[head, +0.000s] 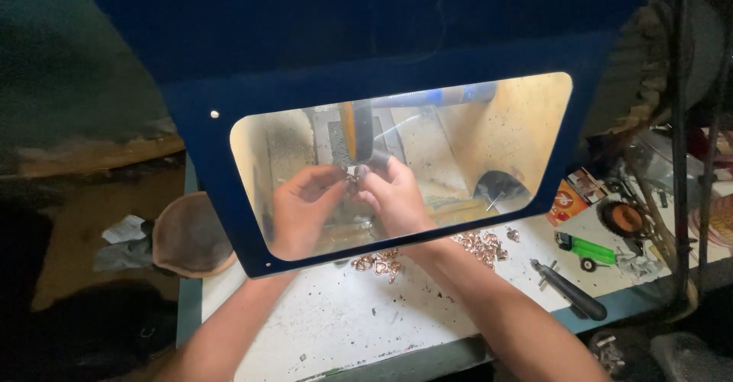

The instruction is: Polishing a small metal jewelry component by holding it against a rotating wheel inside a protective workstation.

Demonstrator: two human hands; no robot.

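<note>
Both forearms reach up; small metal piece point(353, 176) pinched between left hand point(301, 206) and right hand point(393, 195).

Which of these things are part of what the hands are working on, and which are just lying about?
In use: left hand; right hand; small shiny metal piece pinched between them; clear shield in a blue frame; copper-coloured heart-shaped pieces.

Lying about: black-handled tool; green toy-like vehicle; round brown pad.

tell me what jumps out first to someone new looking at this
A lit clear window in a dark blue guard fills the middle. Behind it the left hand and right hand pinch a small metal piece. Copper-coloured pieces lie heaped on the white bench below.
</note>
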